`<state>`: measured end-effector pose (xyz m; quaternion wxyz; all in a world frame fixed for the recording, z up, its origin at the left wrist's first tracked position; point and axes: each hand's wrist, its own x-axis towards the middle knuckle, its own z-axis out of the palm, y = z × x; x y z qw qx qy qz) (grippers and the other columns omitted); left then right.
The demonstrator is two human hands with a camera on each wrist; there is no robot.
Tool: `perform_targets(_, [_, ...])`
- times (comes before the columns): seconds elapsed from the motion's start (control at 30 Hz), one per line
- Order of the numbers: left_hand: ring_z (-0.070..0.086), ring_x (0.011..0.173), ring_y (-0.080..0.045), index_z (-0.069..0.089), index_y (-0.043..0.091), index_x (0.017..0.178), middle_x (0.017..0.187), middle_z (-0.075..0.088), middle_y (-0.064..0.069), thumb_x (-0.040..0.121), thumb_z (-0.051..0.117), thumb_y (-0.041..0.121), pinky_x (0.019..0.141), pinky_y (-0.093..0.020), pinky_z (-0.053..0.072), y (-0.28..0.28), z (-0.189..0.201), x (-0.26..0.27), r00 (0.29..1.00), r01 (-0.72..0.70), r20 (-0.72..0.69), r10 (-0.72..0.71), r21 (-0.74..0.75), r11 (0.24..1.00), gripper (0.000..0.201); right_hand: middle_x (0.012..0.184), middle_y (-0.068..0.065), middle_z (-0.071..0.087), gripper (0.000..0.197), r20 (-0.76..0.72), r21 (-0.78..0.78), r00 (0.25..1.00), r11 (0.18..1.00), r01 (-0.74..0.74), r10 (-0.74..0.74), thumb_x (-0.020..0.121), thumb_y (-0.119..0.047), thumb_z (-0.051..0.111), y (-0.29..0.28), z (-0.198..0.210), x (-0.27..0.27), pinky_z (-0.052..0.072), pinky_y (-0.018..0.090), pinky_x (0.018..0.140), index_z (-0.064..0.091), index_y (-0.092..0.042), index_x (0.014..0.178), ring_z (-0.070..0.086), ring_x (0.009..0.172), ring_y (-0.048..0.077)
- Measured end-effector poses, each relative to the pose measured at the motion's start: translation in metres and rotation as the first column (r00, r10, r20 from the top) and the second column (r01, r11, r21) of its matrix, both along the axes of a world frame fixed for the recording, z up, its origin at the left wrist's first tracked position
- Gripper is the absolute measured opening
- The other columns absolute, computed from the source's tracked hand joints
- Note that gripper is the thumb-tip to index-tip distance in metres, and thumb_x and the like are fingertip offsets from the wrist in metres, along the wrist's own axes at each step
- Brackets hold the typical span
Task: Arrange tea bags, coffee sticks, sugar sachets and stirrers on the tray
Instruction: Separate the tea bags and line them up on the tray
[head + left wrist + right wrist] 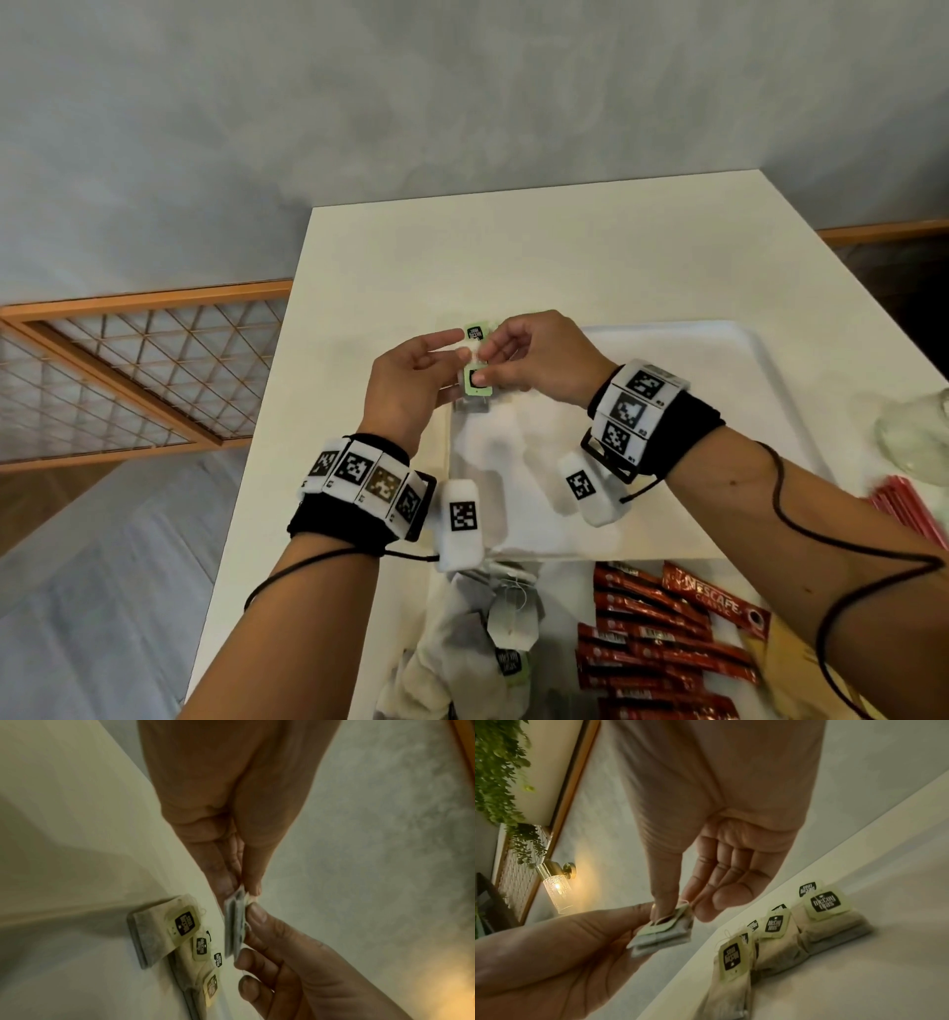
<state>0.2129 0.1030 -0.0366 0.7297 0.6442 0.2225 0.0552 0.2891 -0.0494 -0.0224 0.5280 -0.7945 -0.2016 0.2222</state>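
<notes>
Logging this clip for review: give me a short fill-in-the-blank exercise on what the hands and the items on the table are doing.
1. Both hands, the left hand and the right hand, hold one ____ between them.
2. The row of tea bags already lies on the white ____.
3. The red coffee sticks lie on the ____, outside the tray.

Missing words: tea bag; tray; table
</notes>
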Motion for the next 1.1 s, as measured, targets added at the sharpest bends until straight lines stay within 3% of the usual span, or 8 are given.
perform_targets(0.13, [0.068, 0.075, -0.018, 0.068, 0.016, 0.112, 0.077, 0.073, -0.005, 0.087, 0.07, 0.006, 0.078, -0.035, 0.06, -0.003, 0.0, 0.001, 0.999, -0.032, -0.006, 0.032, 0.007, 0.999, 0.026, 0.071, 0.008, 0.065, 0.019, -0.043, 0.005, 0.999, 1.0, -0.016, 0.016, 0.071, -0.004, 0.083, -0.002, -0.001, 0.0, 0.054, 0.03, 0.06, 0.07, -0.009, 0.084, 0.061, 0.062, 0.019])
perform_targets(0.3, [0.071, 0.08, -0.019, 0.066, 0.015, 0.118, 0.082, 0.075, -0.006, 0.089, 0.067, 0.003, 0.073, -0.034, 0.06, -0.001, -0.002, 0.002, 1.0, -0.023, 0.008, 0.022, 0.119, 0.993, 0.032, 0.068, 0.01, 0.066, 0.013, -0.05, 0.025, 0.999, 1.0, -0.015, 0.016, 0.074, -0.001, 0.08, -0.007, 0.003, 0.004, 0.052, 0.02, 0.054, 0.072, -0.008, 0.082, 0.06, 0.054, 0.011])
perform_targets(0.43, [0.071, 0.076, -0.016, 0.065, 0.017, 0.12, 0.082, 0.076, -0.003, 0.091, 0.064, 0.005, 0.067, -0.03, 0.06, -0.002, -0.001, 0.001, 0.999, 0.041, 0.003, -0.042, 0.182, 0.982, 0.031, 0.083, 0.027, 0.068, 0.012, -0.138, 0.112, 0.99, 0.993, 0.039, -0.023, 0.076, 0.003, 0.077, -0.008, 0.007, 0.008, 0.054, 0.022, 0.055, 0.071, -0.001, 0.085, 0.06, 0.061, 0.021])
perform_targets(0.57, [0.069, 0.065, -0.008, 0.065, 0.018, 0.119, 0.076, 0.073, -0.002, 0.096, 0.059, 0.01, 0.061, -0.025, 0.058, -0.008, 0.004, 0.001, 0.999, 0.037, 0.028, -0.041, 0.153, 0.988, 0.025, 0.071, 0.015, 0.068, 0.019, -0.173, 0.139, 0.983, 0.987, 0.078, -0.054, 0.077, 0.007, 0.074, -0.006, 0.008, 0.01, 0.055, 0.024, 0.055, 0.066, 0.01, 0.094, 0.062, 0.051, 0.015])
perform_targets(0.77, [0.069, 0.076, -0.009, 0.06, 0.017, 0.127, 0.082, 0.071, -0.003, 0.09, 0.066, 0.003, 0.071, -0.029, 0.06, -0.011, 0.008, 0.002, 0.995, 0.063, 0.058, -0.076, 0.199, 0.978, 0.04, 0.078, 0.01, 0.064, 0.019, -0.122, 0.07, 0.991, 0.995, 0.068, -0.059, 0.078, -0.003, 0.077, -0.008, 0.011, 0.013, 0.057, 0.026, 0.057, 0.069, -0.003, 0.096, 0.062, 0.059, 0.015])
perform_targets(0.87, [0.069, 0.077, -0.01, 0.062, 0.019, 0.123, 0.083, 0.071, -0.005, 0.088, 0.067, 0.001, 0.071, -0.027, 0.059, -0.012, 0.01, 0.003, 0.993, 0.064, 0.083, -0.085, 0.228, 0.972, 0.04, 0.07, 0.011, 0.068, 0.006, -0.099, -0.011, 0.995, 1.0, 0.004, -0.005, 0.082, -0.012, 0.076, -0.011, 0.017, 0.013, 0.056, 0.024, 0.058, 0.07, -0.009, 0.082, 0.064, 0.058, 0.018])
perform_targets(0.97, [0.069, 0.079, -0.016, 0.068, 0.02, 0.113, 0.078, 0.071, -0.004, 0.087, 0.068, 0.001, 0.073, -0.033, 0.06, -0.012, 0.012, 0.003, 0.992, 0.08, 0.081, -0.097, 0.194, 0.978, 0.032, 0.072, 0.016, 0.068, 0.006, -0.114, 0.0, 0.993, 1.0, -0.005, 0.005, 0.083, -0.006, 0.073, -0.015, 0.019, 0.017, 0.058, 0.024, 0.058, 0.069, -0.003, 0.085, 0.064, 0.055, 0.016])
perform_targets(1.1, [0.073, 0.076, -0.022, 0.068, 0.011, 0.11, 0.091, 0.073, -0.011, 0.089, 0.064, 0.002, 0.07, -0.033, 0.061, 0.001, 0.013, 0.001, 0.996, -0.029, 0.089, 0.018, 0.126, 0.992, 0.023, 0.069, 0.013, 0.07, 0.01, -0.176, -0.067, 0.984, 0.997, -0.036, 0.023, 0.081, -0.006, 0.075, -0.026, 0.009, 0.02, 0.057, 0.025, 0.058, 0.069, 0.0, 0.087, 0.066, 0.055, 0.015])
